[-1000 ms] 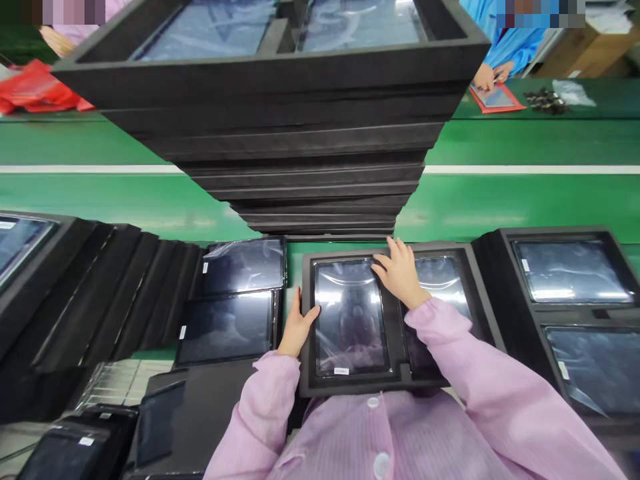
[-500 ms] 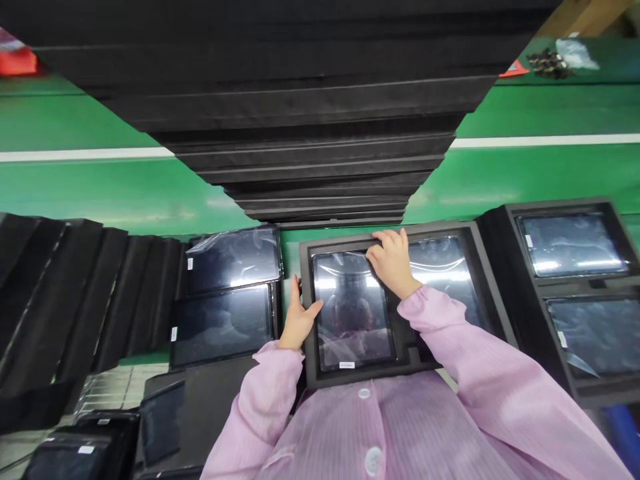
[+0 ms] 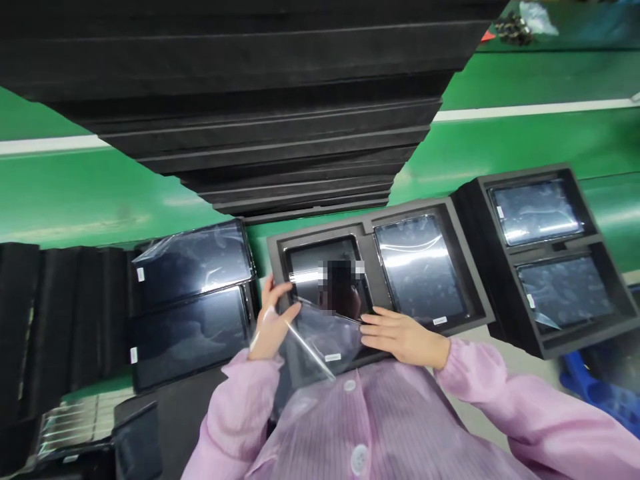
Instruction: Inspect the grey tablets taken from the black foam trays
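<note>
A screen panel (image 3: 320, 257) lies in the left recess of a black foam tray (image 3: 373, 257). Its upper part is bare and glossy; a clear protective film (image 3: 325, 340) with a small white label is folded back over the lower part. My left hand (image 3: 273, 320) pinches the film at its left upper corner. At the other end of the film's upper edge, my right hand (image 3: 400, 333) holds the right corner between its thumb and fingers. A second film-covered screen panel (image 3: 420, 267) rests in the tray's right recess.
On the right stands another foam tray (image 3: 510, 257) with two film-covered panels. Two more panels (image 3: 193, 337) lie at the left. A tall stack of black foam trays (image 3: 280, 113) rises behind on the green bench (image 3: 505, 147). A blue plastic object (image 3: 595, 393) is at lower right.
The film on the left panel has been pulled down toward my body, baring the upper screen. My right hand has moved down from the tray's top edge, and my left hand has closed on the film.
</note>
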`<state>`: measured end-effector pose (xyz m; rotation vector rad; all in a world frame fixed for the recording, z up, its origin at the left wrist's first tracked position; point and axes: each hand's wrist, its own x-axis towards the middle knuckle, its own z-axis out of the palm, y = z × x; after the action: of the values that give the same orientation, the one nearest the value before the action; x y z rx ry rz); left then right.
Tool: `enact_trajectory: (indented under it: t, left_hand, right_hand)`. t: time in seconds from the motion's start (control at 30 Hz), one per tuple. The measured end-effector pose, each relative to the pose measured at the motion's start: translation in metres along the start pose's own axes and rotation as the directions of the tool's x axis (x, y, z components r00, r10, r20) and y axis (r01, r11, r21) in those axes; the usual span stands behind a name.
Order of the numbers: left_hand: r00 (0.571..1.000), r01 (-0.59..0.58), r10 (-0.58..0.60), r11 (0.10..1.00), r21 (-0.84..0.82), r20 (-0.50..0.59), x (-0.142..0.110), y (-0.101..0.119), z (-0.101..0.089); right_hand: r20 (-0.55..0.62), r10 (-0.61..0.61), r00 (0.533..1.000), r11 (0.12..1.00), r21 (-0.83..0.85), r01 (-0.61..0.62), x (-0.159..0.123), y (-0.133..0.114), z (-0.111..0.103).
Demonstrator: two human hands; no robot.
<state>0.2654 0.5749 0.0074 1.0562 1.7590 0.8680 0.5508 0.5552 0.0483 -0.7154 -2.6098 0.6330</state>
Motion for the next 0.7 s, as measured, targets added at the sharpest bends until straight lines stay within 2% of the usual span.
enact_trajectory:
  t: [0.1, 0.23, 0.27, 0.33, 0.4, 0.43, 0.47, 0.5, 0.53, 0.57, 0.6, 0.63, 0.7]
  left_hand:
    - [1.0, 0.004, -0.004, 1.0, 0.015, -0.022, 0.034, 0.029, 0.008]
    - [0.994, 0.109, -0.109, 0.988, -0.106, 0.01, 0.066, 0.049, 0.014]
    - [0.993, 0.115, -0.112, 0.986, -0.123, 0.031, 0.07, 0.049, 0.014]
    - [0.993, 0.1, -0.089, 0.986, -0.137, 0.083, 0.073, 0.047, 0.014]
    - [0.992, 0.076, -0.06, 0.986, -0.15, 0.11, 0.073, 0.043, 0.012]
    - [0.992, 0.071, -0.054, 0.986, -0.152, 0.11, 0.073, 0.042, 0.011]
    - [0.992, 0.073, -0.056, 0.986, -0.153, 0.11, 0.072, 0.042, 0.01]
    - [0.991, 0.083, -0.066, 0.985, -0.153, 0.116, 0.072, 0.043, 0.01]
    - [0.989, 0.1, -0.081, 0.983, -0.152, 0.126, 0.072, 0.044, 0.009]
    - [0.985, 0.119, -0.098, 0.981, -0.15, 0.139, 0.072, 0.046, 0.009]
    - [0.982, 0.136, -0.114, 0.979, -0.149, 0.149, 0.072, 0.048, 0.009]
    - [0.981, 0.148, -0.127, 0.978, -0.148, 0.148, 0.072, 0.05, 0.009]
    - [0.982, 0.154, -0.135, 0.978, -0.141, 0.135, 0.07, 0.054, 0.009]
  right_hand:
    - [0.102, -0.106, 0.989, 0.989, -0.092, 0.115, 0.007, -0.002, 0.0]
    - [0.127, -0.043, 0.991, 0.949, -0.306, 0.08, 0.039, 0.007, -0.013]
    - [0.135, -0.021, 0.991, 0.952, -0.301, 0.061, 0.049, 0.013, -0.014]
    - [0.145, 0.042, 0.989, 0.982, -0.186, -0.014, 0.067, 0.03, -0.014]
    - [0.079, 0.231, 0.97, 0.972, 0.021, -0.233, 0.083, 0.051, -0.012]
    - [0.025, 0.386, 0.922, 0.911, 0.148, -0.385, 0.09, 0.062, -0.011]
    - [-0.024, 0.549, 0.836, 0.803, 0.291, -0.519, 0.096, 0.072, -0.011]
    - [-0.051, 0.688, 0.724, 0.667, 0.437, -0.603, 0.101, 0.081, -0.011]
    - [-0.059, 0.785, 0.617, 0.538, 0.56, -0.63, 0.104, 0.087, -0.012]
    - [-0.053, 0.834, 0.55, 0.45, 0.643, -0.62, 0.104, 0.09, -0.012]
    - [-0.05, 0.844, 0.535, 0.419, 0.684, -0.597, 0.103, 0.09, -0.013]
    - [-0.043, 0.809, 0.586, 0.454, 0.679, -0.577, 0.099, 0.085, -0.013]
    - [0.014, 0.63, 0.776, 0.626, 0.582, -0.518, 0.085, 0.063, -0.014]
